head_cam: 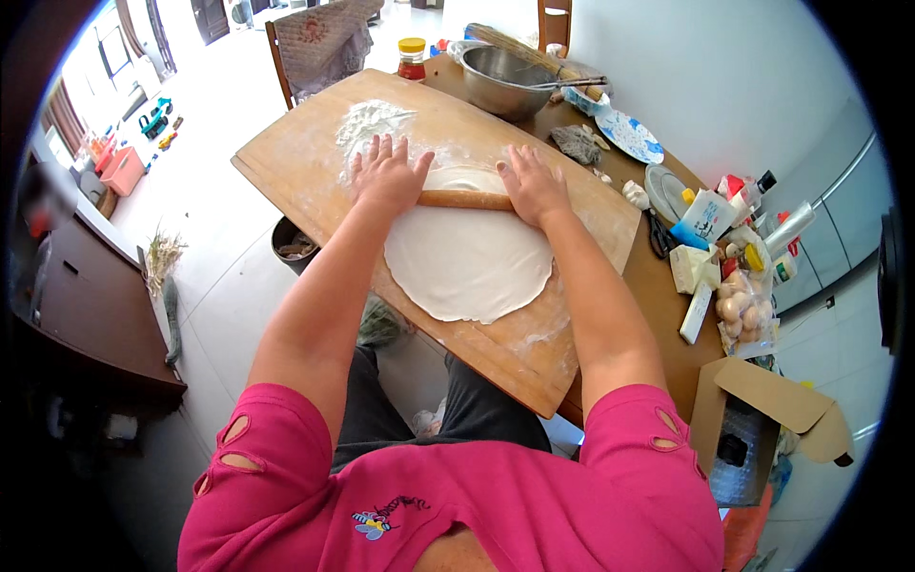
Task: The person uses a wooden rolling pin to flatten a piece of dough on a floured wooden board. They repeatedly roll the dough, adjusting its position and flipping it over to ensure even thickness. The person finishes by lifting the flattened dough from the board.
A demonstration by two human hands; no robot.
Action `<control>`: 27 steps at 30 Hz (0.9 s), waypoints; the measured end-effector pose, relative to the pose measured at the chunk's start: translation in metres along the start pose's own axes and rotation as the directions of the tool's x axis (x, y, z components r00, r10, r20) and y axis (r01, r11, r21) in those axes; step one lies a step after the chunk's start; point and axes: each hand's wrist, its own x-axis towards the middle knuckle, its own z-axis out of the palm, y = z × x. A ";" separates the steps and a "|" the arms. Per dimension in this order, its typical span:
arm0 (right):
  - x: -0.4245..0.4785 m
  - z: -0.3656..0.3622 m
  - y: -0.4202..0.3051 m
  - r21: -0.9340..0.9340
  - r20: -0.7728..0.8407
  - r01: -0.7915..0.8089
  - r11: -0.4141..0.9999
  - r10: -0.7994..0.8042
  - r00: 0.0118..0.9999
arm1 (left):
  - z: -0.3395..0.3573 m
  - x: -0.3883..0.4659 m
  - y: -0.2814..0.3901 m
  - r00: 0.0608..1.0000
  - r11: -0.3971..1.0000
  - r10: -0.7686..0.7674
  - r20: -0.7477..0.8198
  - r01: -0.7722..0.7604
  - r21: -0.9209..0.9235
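A wooden rolling pin (466, 200) lies across a broad, thin sheet of white dough (468, 264). My left hand (388, 171) rests on the pin's left end, fingers spread and stretched forward, the thumb apart. Over the right end lies my right hand (535, 186), its fingers also extended rather than wrapped around the wood. Both hands hide the pin's ends. Beyond the pin, a smaller part of the dough shows. The dough is spread on a large floured wooden board (300, 154), with a heap of flour (372, 121) just past my left hand.
Behind the board stand a steel bowl (504, 82) and a yellow-lidded jar (412, 61). Along the table's right side are a patterned plate (629, 136), black-handled scissors (658, 234) and bagged eggs (743, 307). An open cardboard box (704, 400) stands near right; a bin (289, 243) sits below the board's left edge.
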 end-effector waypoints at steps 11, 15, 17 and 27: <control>-0.198 -0.040 0.013 0.017 0.107 0.302 0.953 -0.302 0.947 | -0.025 -0.186 -0.020 0.876 0.882 0.466 -0.127 -0.472 -0.014; -0.242 -0.054 0.004 -0.022 0.139 0.353 0.935 -0.347 0.928 | -0.049 -0.241 -0.027 0.854 0.855 0.519 -0.043 -0.519 0.003; -0.224 -0.049 0.004 -0.019 0.118 0.367 0.930 -0.363 0.924 | -0.046 -0.235 -0.030 0.874 0.874 0.485 -0.041 -0.486 -0.021; -0.003 -0.003 -0.041 -0.065 0.065 0.094 0.993 -0.090 0.994 | -0.017 -0.052 -0.035 0.997 0.999 -0.037 0.061 0.036 0.017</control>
